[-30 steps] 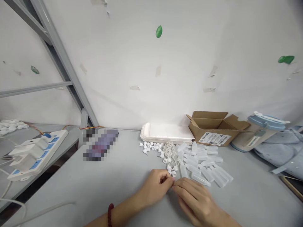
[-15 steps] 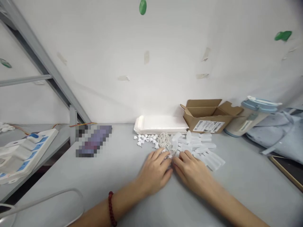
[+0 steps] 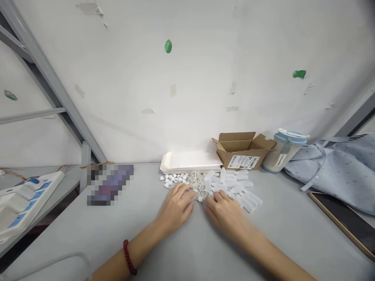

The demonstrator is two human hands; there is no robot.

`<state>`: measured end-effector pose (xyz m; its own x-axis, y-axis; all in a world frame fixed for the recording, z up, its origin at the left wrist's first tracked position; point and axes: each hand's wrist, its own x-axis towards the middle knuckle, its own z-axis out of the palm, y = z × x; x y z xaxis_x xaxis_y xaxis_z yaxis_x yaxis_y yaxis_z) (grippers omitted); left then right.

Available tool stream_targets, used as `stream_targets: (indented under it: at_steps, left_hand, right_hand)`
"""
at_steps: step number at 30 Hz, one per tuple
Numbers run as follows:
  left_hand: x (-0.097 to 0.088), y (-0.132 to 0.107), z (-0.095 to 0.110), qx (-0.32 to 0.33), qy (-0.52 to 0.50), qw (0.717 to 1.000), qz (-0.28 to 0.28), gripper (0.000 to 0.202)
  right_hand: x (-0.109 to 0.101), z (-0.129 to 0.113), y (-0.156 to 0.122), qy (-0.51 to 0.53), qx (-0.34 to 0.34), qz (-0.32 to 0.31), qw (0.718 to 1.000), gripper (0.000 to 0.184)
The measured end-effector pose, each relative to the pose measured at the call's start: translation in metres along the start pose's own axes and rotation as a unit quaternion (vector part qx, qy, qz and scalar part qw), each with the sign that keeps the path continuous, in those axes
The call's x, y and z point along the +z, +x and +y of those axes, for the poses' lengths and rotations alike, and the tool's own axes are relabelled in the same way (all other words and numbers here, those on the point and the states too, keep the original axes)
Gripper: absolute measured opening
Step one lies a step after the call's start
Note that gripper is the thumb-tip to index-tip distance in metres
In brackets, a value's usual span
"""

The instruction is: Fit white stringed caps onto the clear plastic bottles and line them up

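Pale, tape-marked wall point(image 3: 129, 50) rises behind a grey tabletop point(image 3: 164, 253), with metal framing point(image 3: 55, 93) and a power strip point(image 3: 39, 197) on the left. Palm down, the person's left hand point(image 3: 175, 206) is loosely open beside the white caps point(image 3: 175, 178), fingers parted, no grip visible. Their right hand point(image 3: 227, 210) is half curled at the near edge of the translucent sleeves point(image 3: 249, 201); whether its fingertips hold anything cannot be told. Between the hands lie a tangle of cords point(image 3: 195, 180) and one white cap-like piece point(image 3: 200, 199). For handling such small parts, low wrists and light fingertip contact would probably serve best, with cords teased apart rather than tugged, since a pull could scatter the caps. Behind sit a stack of white packets point(image 3: 193, 162), an open carton point(image 3: 244, 159) and a blue-lidded tumbler point(image 3: 284, 154); a cloth bag point(image 3: 342, 168) and a phone point(image 3: 342, 222) are farther right
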<state>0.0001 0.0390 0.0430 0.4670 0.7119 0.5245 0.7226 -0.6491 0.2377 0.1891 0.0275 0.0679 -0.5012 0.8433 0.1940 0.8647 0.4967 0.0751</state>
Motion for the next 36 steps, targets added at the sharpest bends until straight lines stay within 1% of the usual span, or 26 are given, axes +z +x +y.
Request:
stream_targets:
  at_steps: [2, 4, 8, 11, 13, 17, 19, 24, 28, 31, 34, 36]
  left_hand:
    - [0.001, -0.002, 0.006, 0.041, 0.009, 0.999, -0.034, 0.027]
    - [0.001, -0.004, 0.010, 0.054, 0.009, 0.997, -0.053, 0.026]
    - [0.000, -0.004, 0.009, 0.030, 0.003, 0.998, -0.059, 0.026]
    - [-0.001, 0.001, 0.009, 0.040, 0.004, 0.997, -0.065, 0.034]
    - [0.000, 0.005, 0.010, 0.054, -0.001, 0.996, -0.074, 0.035]
    - [0.004, 0.005, 0.010, 0.057, -0.010, 0.996, -0.070, 0.022]
    - [0.005, 0.002, 0.007, 0.052, -0.010, 0.997, -0.058, 0.019]
    - [0.001, -0.001, -0.012, 0.032, -0.003, 0.999, -0.015, 0.027]
    - [-0.003, 0.004, -0.028, 0.012, -0.001, 1.000, 0.000, 0.020]
    - [-0.005, 0.007, -0.038, -0.011, 0.006, 1.000, 0.010, 0.016]
    - [-0.005, 0.008, -0.045, -0.038, 0.002, 0.999, 0.009, 0.029]
    - [-0.005, 0.008, -0.049, -0.050, -0.005, 0.999, 0.001, 0.033]
  right_hand:
    - [0.001, 0.000, 0.000, -0.007, 0.003, 0.000, 1.000, 0.010]
    - [0.001, 0.000, -0.001, -0.011, 0.005, -0.003, 1.000, 0.010]
    - [0.002, 0.001, -0.002, -0.007, 0.006, -0.001, 1.000, 0.010]
    - [0.003, 0.001, -0.002, -0.004, 0.001, 0.012, 1.000, 0.013]
    - [0.004, 0.001, -0.002, -0.002, -0.002, 0.020, 1.000, 0.013]
    - [0.002, 0.002, -0.002, 0.007, 0.002, 0.007, 1.000, 0.014]
    - [0.001, 0.003, -0.003, 0.024, 0.004, -0.003, 1.000, 0.015]
    - [-0.001, 0.009, -0.003, 0.061, 0.013, -0.025, 0.998, 0.015]
    - [-0.001, 0.010, -0.001, 0.056, 0.033, -0.047, 0.997, 0.017]
    - [0.001, 0.009, 0.000, 0.046, 0.034, -0.041, 0.998, 0.019]
    - [0.002, 0.009, 0.001, 0.046, 0.025, -0.027, 0.998, 0.019]
    - [0.003, 0.010, 0.001, 0.051, 0.024, -0.023, 0.998, 0.018]
